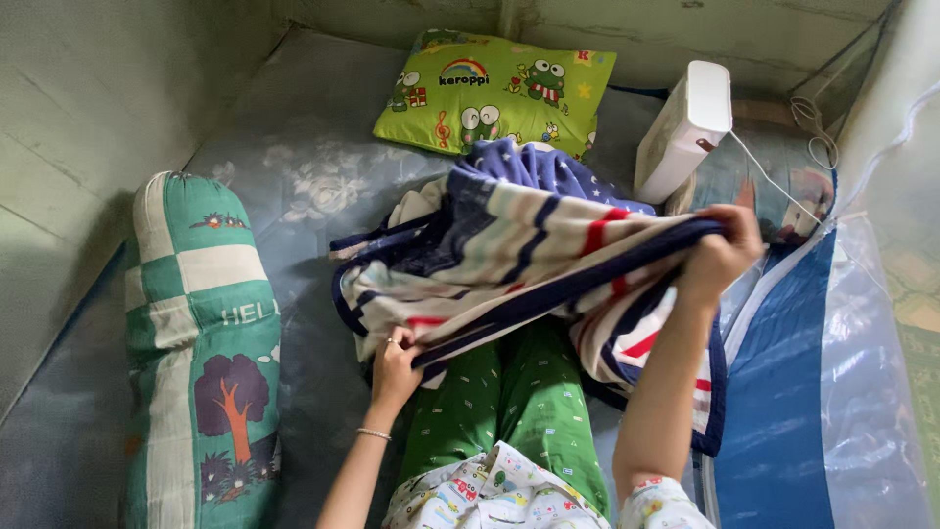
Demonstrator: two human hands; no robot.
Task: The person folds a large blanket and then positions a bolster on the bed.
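A striped blanket (509, 260) in cream, navy and red lies bunched over the person's green-trousered legs (509, 392) at the middle of the bed (313, 167). The left hand (394, 367) has its grip closed on the blanket's edge at 7 o'clock; the right hand (720, 250) pinches the navy border at 3 o'clock. A green bolster (201, 343) lies at 9 o'clock, a frog-print pillow (494, 88) at 12, and a white box-shaped device (682, 127) at 1 o'clock.

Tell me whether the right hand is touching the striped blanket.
Touching. The head view shows the right hand with fingers curled over the folded edge of the striped blanket, lifting it; no gap shows between them. The left hand grips its lower edge.
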